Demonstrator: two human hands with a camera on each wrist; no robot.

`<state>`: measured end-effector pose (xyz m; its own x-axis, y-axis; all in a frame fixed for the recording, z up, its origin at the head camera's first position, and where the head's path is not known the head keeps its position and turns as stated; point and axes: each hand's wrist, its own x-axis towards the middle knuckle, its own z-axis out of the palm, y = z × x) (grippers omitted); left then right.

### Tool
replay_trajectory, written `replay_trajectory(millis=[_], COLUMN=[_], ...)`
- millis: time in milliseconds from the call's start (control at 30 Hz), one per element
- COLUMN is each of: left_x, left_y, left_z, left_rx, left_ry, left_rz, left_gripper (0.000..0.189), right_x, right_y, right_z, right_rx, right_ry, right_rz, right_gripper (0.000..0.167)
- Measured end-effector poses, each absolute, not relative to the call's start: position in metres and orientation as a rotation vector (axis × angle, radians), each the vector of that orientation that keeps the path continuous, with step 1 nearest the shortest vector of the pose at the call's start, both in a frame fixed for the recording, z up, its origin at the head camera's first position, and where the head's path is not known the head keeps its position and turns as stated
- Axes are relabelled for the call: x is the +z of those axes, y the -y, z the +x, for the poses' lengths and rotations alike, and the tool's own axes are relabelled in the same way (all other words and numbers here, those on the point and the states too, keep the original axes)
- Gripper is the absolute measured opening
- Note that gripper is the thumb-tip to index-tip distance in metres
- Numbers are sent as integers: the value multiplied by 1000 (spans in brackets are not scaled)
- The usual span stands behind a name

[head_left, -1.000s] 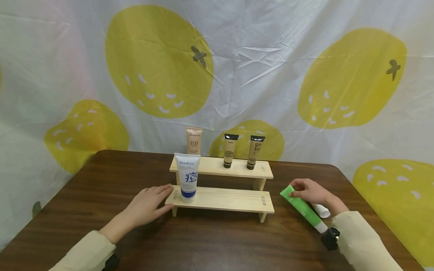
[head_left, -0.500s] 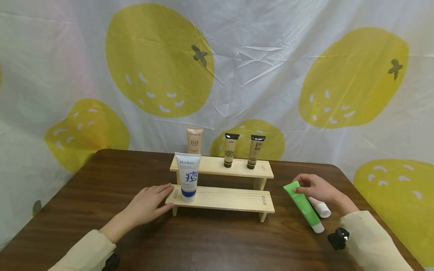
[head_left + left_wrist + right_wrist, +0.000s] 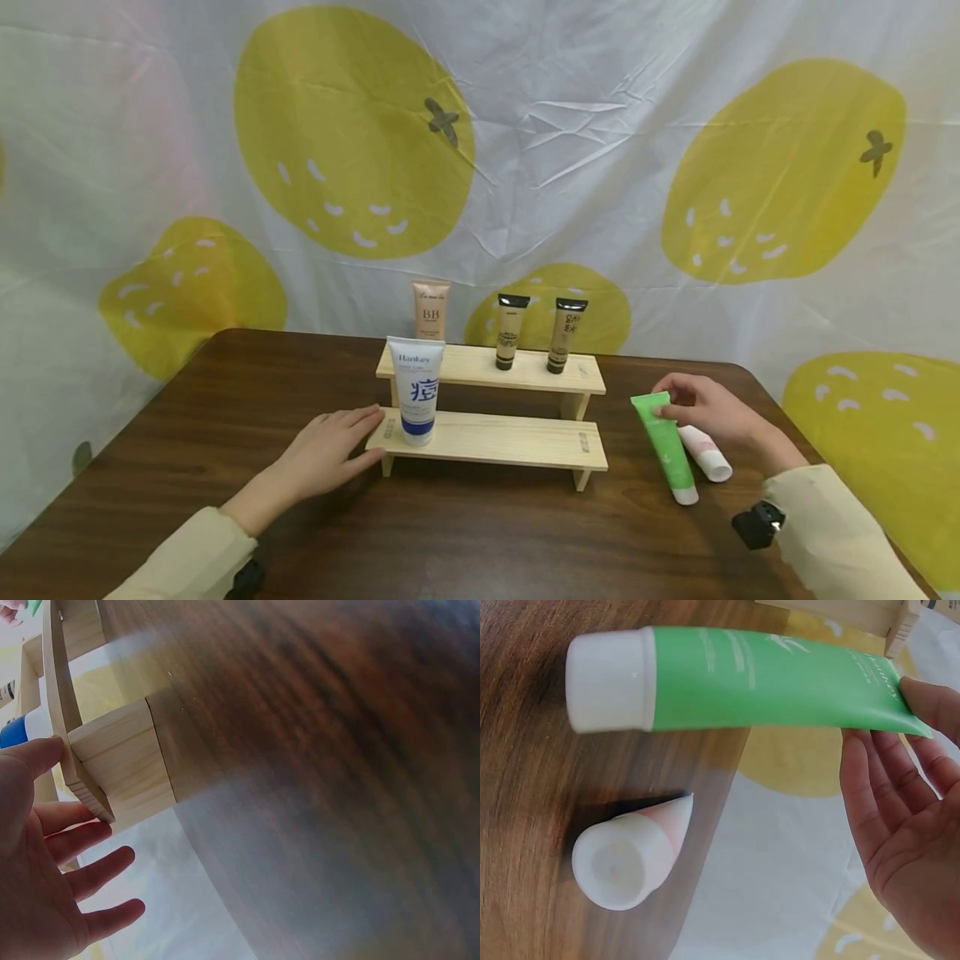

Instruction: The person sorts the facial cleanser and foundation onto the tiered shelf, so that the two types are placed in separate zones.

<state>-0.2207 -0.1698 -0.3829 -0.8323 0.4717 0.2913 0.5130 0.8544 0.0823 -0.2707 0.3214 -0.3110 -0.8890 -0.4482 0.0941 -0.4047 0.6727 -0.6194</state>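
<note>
My right hand (image 3: 705,408) pinches a green squeeze tube (image 3: 670,446) by its flat crimped end. The tube slants with its white cap downward; in the right wrist view, the thumb lies on one face and the fingers on the other. Beside it a pink-and-white tube (image 3: 705,454) lies on the table. My left hand (image 3: 324,454) holds the left end of the two-tier wooden stand's lower shelf (image 3: 495,440), thumb at the front edge and fingers at the back corner (image 3: 94,817). A white-and-blue Hankey tube (image 3: 417,392) stands on that shelf, near this hand.
On the upper shelf (image 3: 480,375) stand a peach BB cream tube (image 3: 431,310) and two small beige tubes with black caps, one (image 3: 511,333) left of the other (image 3: 565,337). Behind the dark wooden table (image 3: 480,542) hangs a fruit-print cloth (image 3: 570,150).
My right hand has lifted the green tube and moved slightly right and back, turning it more upright. More of the pink-and-white tube shows. The left hand stays on the shelf end.
</note>
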Motion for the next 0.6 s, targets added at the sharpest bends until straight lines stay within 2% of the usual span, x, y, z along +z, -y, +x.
replay_trajectory(millis=[600], left_x=[-382], left_y=[170], left_z=[-221], left_rx=[-239], left_ry=[2774], left_rz=[-751], left_gripper=[56], right_x=[-300], right_y=[-316], right_z=[-267], right_rx=[-1021], right_ry=[-2903], right_rz=[-904], right_gripper=[13])
